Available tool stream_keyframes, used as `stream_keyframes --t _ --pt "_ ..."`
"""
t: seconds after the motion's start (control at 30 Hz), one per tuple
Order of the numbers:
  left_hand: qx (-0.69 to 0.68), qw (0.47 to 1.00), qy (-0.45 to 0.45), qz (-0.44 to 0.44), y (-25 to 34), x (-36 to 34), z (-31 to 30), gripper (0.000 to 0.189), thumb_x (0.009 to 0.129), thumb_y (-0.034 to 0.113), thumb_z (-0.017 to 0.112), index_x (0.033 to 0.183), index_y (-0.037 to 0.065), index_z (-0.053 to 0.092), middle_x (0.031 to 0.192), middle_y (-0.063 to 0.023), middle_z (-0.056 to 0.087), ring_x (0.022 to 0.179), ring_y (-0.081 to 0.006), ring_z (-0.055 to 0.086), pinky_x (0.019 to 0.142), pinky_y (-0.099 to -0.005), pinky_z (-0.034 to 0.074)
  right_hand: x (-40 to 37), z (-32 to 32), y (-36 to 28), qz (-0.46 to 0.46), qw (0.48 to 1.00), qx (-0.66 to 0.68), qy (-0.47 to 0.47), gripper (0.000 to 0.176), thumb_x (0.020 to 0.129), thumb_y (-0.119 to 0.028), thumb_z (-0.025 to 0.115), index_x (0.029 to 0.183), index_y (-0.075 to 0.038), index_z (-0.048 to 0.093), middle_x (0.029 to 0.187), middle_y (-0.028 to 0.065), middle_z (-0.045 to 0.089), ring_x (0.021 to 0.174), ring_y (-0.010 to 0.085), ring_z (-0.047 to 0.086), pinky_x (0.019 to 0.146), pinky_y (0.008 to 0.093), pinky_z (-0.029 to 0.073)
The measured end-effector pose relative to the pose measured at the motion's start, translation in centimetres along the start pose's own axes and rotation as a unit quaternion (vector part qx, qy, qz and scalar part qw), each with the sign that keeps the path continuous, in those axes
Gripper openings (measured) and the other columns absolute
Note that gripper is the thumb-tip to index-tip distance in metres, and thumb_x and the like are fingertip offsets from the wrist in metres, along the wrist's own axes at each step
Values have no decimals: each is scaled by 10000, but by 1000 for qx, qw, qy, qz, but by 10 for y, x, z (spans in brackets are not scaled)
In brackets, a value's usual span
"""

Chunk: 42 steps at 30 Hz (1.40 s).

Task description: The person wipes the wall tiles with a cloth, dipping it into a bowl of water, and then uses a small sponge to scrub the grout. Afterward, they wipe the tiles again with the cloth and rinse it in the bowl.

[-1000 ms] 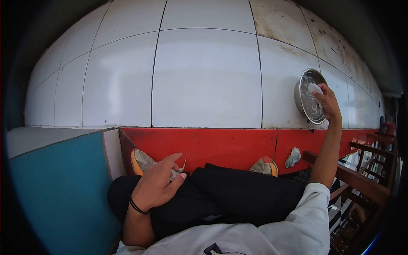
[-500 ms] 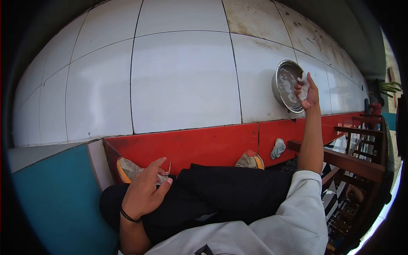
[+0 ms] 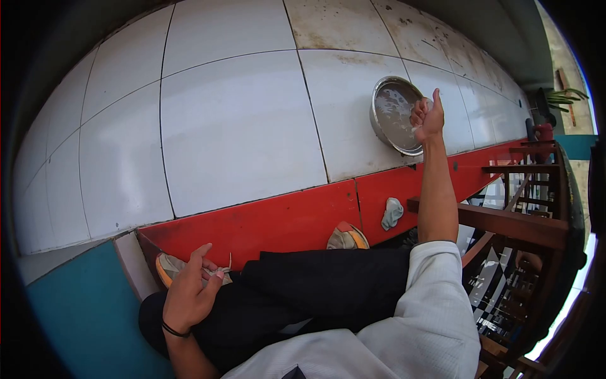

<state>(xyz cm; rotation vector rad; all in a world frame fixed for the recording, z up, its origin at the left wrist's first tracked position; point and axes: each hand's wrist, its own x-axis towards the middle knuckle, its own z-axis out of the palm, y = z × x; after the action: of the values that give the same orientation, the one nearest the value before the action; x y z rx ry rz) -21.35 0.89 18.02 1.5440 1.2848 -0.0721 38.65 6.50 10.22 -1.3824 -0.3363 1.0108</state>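
My right hand [image 3: 430, 121] is closed around a wadded white cloth [image 3: 430, 103] at the right rim of a metal bowl [image 3: 376, 123]. Only small bits of the cloth show between the fingers, and the thumb points up. Cloudy grey water with whitish foam fills part of the bowl, which stands on the white tiles. My left hand [image 3: 192, 292] hangs over my left knee with its fingers apart and nothing in it. Just behind it is a light shoe with an orange sole [image 3: 165, 266].
A crumpled pale grey-blue cloth [image 3: 392, 213] lies on the red ledge [image 3: 265, 228] beside my other shoe [image 3: 348, 237]. Dark wooden furniture [image 3: 514, 224] stands close at my right. Dirt marks the far tiles [image 3: 344, 26]. A teal panel [image 3: 82, 309] is at left.
The view has shifted, so the scene sits further left. My right hand has turned and squeezed tighter; the cloth that showed plainly is now mostly hidden in the fist.
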Motion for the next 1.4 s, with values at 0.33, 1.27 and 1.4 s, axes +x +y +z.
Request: stream_keyframes --t 0.33,1.27,1.4 --pt "-8 1000 12 5 -1 0 1 568 949 172 652 1445 0 435 1009 -117 652 863 -230 630 798 -356 506 -1 5 -36 -104 989 -98 44 565 1068 -537 343 664 -146 400 566 -8 308 483 126 250 460 306 216" --pt "34 987 75 137 -5 -19 0 577 907 190 700 1366 -75 469 1010 -208 664 936 -342 666 810 -453 505 -119 200 216 -216 657 -696 -194 680 1017 -343 435 1577 -4 250 1668 223 147 1554 409 51 1243 544 85" --pt "35 987 82 135 -9 -24 -1 582 908 192 698 1368 -79 468 1014 -214 665 935 -348 668 811 -455 511 -181 227 217 -261 524 -687 -430 724 1038 -459 388 1603 -47 197 1686 165 121 1565 333 79 1251 524 78"
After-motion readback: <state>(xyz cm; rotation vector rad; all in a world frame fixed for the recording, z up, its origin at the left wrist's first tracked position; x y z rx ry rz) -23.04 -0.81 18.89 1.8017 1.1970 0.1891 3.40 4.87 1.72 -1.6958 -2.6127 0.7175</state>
